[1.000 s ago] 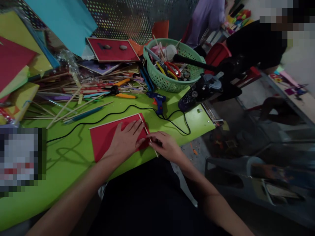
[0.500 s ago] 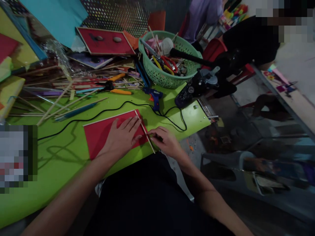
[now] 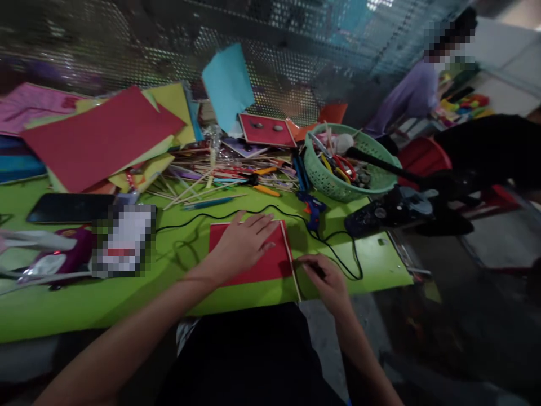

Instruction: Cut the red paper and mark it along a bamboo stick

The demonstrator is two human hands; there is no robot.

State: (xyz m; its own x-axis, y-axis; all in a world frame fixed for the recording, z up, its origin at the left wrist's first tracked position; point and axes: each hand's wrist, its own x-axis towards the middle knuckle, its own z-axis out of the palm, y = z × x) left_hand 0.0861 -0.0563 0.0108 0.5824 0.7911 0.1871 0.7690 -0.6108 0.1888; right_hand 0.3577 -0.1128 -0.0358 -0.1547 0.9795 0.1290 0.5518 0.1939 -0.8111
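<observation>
- Red card (image 3: pixel 273 266) is set near the green table's (image 3: pixel 382 270) near edge, bordered right by a thin stick (image 3: pixel 290 256).
- It is covered by the left hand (image 3: pixel 240 248), fingers spread, nothing gripped.
- Right hand (image 3: pixel 327 279) is half-curled beside the stick; grip cannot be told.

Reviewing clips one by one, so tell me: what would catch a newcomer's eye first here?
Probably the red sheet under the left hand, vivid against the lime-green table. Next, perhaps, the pale green basket crammed with tools, beyond the right hand, and the larger red sheet atop papers at far left.
</observation>
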